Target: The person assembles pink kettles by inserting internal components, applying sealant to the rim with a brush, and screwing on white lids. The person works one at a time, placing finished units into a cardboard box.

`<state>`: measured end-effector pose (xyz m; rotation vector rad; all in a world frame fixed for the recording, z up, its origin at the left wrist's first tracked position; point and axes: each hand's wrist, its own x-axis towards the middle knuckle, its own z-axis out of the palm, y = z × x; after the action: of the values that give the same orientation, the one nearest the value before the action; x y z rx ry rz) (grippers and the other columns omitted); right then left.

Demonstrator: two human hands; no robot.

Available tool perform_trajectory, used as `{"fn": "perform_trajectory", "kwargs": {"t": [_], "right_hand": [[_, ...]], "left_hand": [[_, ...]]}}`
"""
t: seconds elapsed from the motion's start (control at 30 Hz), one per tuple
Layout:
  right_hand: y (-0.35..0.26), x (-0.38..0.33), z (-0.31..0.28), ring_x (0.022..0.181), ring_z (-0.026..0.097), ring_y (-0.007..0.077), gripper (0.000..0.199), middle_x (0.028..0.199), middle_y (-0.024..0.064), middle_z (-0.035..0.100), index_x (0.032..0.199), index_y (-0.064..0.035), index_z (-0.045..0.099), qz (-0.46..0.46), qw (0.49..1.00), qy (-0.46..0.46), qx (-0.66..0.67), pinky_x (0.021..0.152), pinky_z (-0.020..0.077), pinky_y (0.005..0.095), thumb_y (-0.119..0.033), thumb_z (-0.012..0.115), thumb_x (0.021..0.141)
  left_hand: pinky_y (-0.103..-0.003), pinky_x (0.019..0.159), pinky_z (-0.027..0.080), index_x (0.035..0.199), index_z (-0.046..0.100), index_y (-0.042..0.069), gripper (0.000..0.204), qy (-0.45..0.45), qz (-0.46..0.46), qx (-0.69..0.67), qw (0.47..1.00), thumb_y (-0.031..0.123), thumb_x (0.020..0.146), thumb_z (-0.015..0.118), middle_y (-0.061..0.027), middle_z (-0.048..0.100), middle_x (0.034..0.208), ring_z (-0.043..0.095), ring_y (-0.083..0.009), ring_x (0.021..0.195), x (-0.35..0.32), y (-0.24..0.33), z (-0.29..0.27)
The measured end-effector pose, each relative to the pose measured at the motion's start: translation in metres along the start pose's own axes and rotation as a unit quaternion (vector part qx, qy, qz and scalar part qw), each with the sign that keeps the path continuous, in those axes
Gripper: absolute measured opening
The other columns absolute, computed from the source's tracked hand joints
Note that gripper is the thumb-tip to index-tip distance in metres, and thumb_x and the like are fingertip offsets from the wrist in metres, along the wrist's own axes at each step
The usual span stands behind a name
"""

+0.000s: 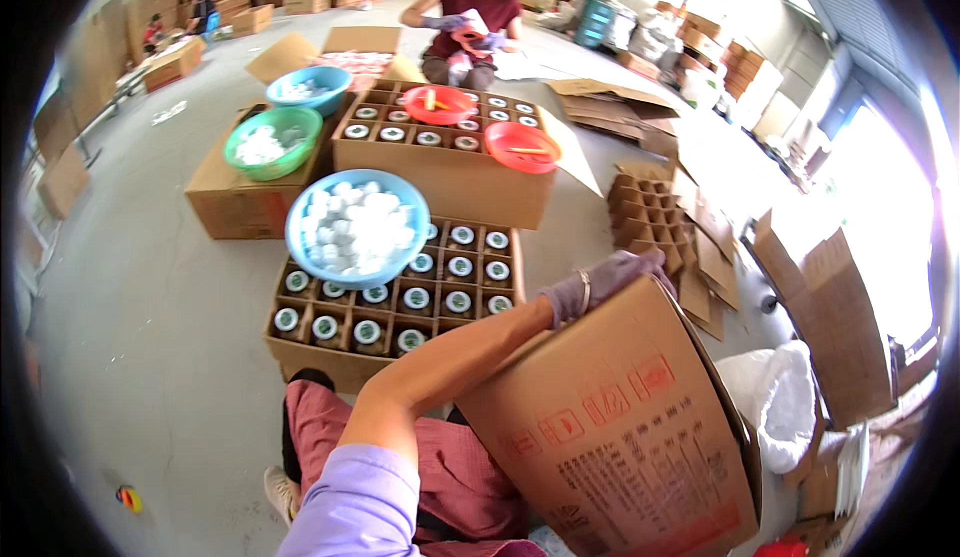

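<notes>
My left arm, in a lilac sleeve, reaches across to the right. My left hand, in a grey glove, holds the upper edge of a large cardboard box, its fingers bent over the rim. The box stands tilted in front of me, with red symbols and dark print on its side. My right hand does not show. Left of the box, an open carton with cardboard dividers holds several jars with white and green lids. On that carton rests a light blue basin full of small white pieces.
Behind stands another divided carton of jars, bearing two red bowls. A green basin and another blue basin sit on boxes at left. Dividers, flattened cardboard and a white bag lie right. A gloved co-worker sits opposite.
</notes>
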<state>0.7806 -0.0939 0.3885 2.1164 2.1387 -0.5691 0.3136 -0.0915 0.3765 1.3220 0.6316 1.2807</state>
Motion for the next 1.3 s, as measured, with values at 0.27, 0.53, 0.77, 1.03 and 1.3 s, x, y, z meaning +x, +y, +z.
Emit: {"fn": "perform_trajectory", "kwargs": {"t": [0.27, 0.53, 0.77, 1.03, 1.3], "right_hand": [[-0.039, -0.034, 0.015, 0.095, 0.063, 0.0148, 0.041, 0.109, 0.0084, 0.07, 0.12, -0.0019, 0.065, -0.073, 0.997, 0.025, 0.024, 0.083, 0.0497, 0.0285, -0.031, 0.056, 0.092], [-0.099, -0.103, 0.037, 0.095, 0.062, 0.0137, 0.041, 0.11, 0.0081, 0.069, 0.121, -0.0007, 0.064, -0.213, 0.973, 0.028, 0.081, 0.083, 0.0496, 0.0279, -0.03, 0.056, 0.094], [-0.218, -0.17, 0.092, 0.095, 0.062, 0.0128, 0.04, 0.11, 0.0079, 0.069, 0.122, 0.0002, 0.063, -0.423, 0.891, -0.073, 0.15, 0.083, 0.0496, 0.0274, -0.028, 0.056, 0.094], [-0.44, -0.251, 0.194, 0.095, 0.061, 0.0117, 0.04, 0.111, 0.0077, 0.069, 0.123, 0.0014, 0.062, -0.637, 0.65, -0.349, 0.223, 0.083, 0.0495, 0.0268, -0.027, 0.056, 0.096], [-0.633, -0.292, 0.275, 0.111, 0.056, 0.0104, 0.043, 0.13, 0.009, 0.06, 0.139, 0.0003, 0.049, -0.685, 0.452, -0.52, 0.239, 0.097, 0.0449, 0.0254, -0.023, 0.048, 0.102]], "left_hand": [[-0.042, 0.115, 0.022, 0.087, 0.069, 0.002, 0.057, -0.01, 0.216, 0.166, 0.962, 0.036, 0.107, 0.027, -0.0095, 0.066, 0.095, 0.059, -0.0215, 0.102, -0.167, 0.099, 0.039], [-0.048, 0.118, 0.016, 0.09, 0.067, 0.005, 0.044, 0.175, 0.38, 0.257, 0.871, 0.037, 0.101, 0.039, -0.0071, 0.066, 0.088, 0.06, -0.0246, 0.101, -0.393, 0.137, 0.083], [-0.045, 0.118, 0.021, 0.147, 0.035, 0.002, 0.067, 0.552, 0.366, 0.125, 0.739, 0.034, 0.09, 0.049, -0.0176, 0.044, 0.147, 0.038, -0.0293, 0.138, -0.566, 0.109, 0.176], [-0.046, 0.11, 0.038, 0.143, 0.041, 0.006, 0.052, 0.748, 0.362, 0.071, 0.551, 0.028, 0.096, 0.047, -0.014, 0.045, 0.145, 0.042, -0.0286, 0.135, -0.796, -0.018, 0.289], [-0.05, 0.109, 0.039, 0.147, 0.03, 0.008, 0.071, 0.892, 0.201, 0.086, 0.396, 0.037, 0.089, 0.059, -0.0152, 0.032, 0.15, 0.036, -0.0325, 0.136, -0.82, -0.068, 0.341]]}}
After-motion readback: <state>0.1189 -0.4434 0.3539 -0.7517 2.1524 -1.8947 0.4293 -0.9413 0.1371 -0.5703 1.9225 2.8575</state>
